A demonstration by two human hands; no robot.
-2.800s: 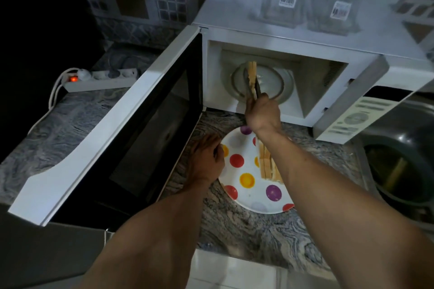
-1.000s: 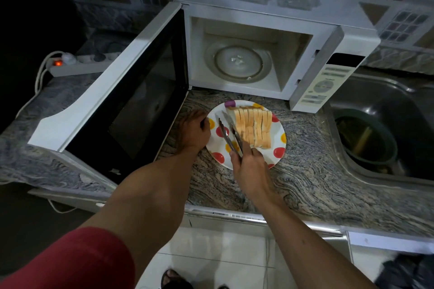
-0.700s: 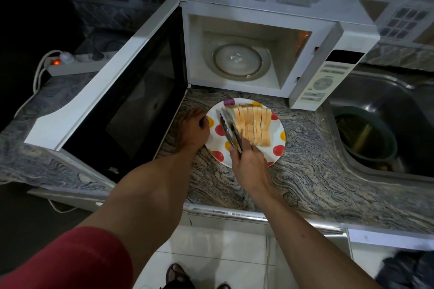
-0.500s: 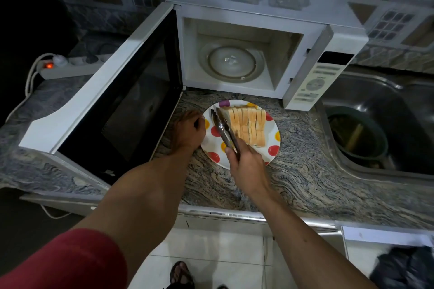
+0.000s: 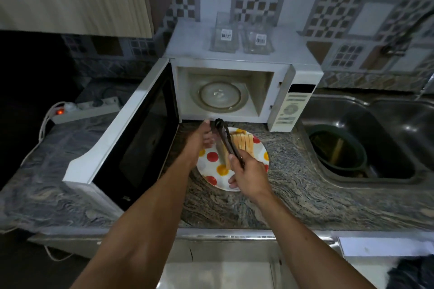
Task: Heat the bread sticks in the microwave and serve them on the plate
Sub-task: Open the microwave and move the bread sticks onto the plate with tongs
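2 hands over plate | right grips tongs | left spread | bread sticks between

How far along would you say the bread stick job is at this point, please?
Done: the bread sticks lie in a row on the spotted plate, and the microwave stands open with only its bare turntable inside. In hand: the right hand grips the tongs, which carry nothing; the left hand reaches forward over the plate's far edge. Left: probably setting the tongs down and closing the door.
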